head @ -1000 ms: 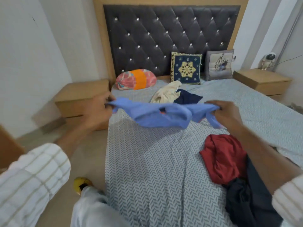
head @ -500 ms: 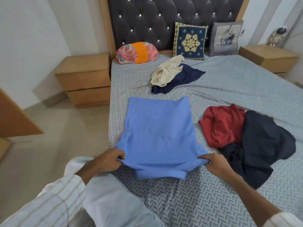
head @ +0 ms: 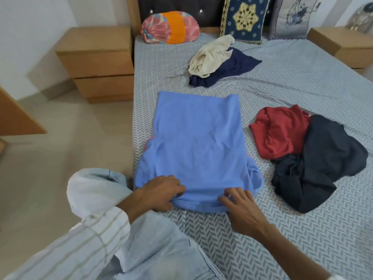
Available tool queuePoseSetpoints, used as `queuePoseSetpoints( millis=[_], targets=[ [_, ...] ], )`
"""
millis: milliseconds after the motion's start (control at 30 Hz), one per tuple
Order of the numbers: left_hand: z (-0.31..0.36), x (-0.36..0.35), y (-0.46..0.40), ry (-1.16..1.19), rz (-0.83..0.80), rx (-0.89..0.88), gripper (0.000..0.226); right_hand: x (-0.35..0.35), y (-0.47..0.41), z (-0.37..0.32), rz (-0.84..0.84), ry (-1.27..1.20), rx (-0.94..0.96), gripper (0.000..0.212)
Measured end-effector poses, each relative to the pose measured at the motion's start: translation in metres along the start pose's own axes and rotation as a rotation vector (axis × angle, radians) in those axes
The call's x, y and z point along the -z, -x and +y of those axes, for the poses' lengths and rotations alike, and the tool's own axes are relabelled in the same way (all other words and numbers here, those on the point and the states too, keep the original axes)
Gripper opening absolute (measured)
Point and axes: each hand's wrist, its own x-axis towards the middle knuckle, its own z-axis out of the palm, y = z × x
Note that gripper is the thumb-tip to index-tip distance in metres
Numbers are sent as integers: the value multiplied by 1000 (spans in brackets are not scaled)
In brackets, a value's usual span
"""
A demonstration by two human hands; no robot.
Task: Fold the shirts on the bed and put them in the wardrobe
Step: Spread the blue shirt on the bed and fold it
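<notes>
Blue cloth bunches under both hands at the near hem of the blue shirt. The left hand has its fingers curled into the fabric at the hem's left end, gripping it. The right hand lies on the hem's right end with fingers bent and the tips on the cloth; whether it pinches the fabric or only presses on it cannot be told. The two hands sit near each other, apart.

The blue shirt lies spread flat on the bed near its left edge, its far end toward the headboard. Just right of it, a red shirt lies crumpled, touching a black shirt that partly overlaps it. Farther up the bed, a cream shirt lies on a navy shirt. A pink and orange bolster and two cushions lean at the head. A wooden nightstand stands left of the bed, another on the right.
</notes>
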Motion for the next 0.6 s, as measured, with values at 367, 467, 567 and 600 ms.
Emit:
queuePoseSetpoints(
  millis=[367, 467, 567, 600],
  targets=[
    [-5, -14, -15, 475, -175, 177, 16, -1, -12, 4, -246, -380, -223, 21],
    [-1, -20, -17, 465, -294, 192, 17, -6, -8, -2, -319, -314, -152, 33],
    [-3, -24, -22, 470, -326, 185, 11, -10, -6, 1, -262, -439, -147, 23],
    [-3, -23, -23, 481, -320, 184, 12, -8, -8, 6, -183, -532, -200, 17]
  ],
)
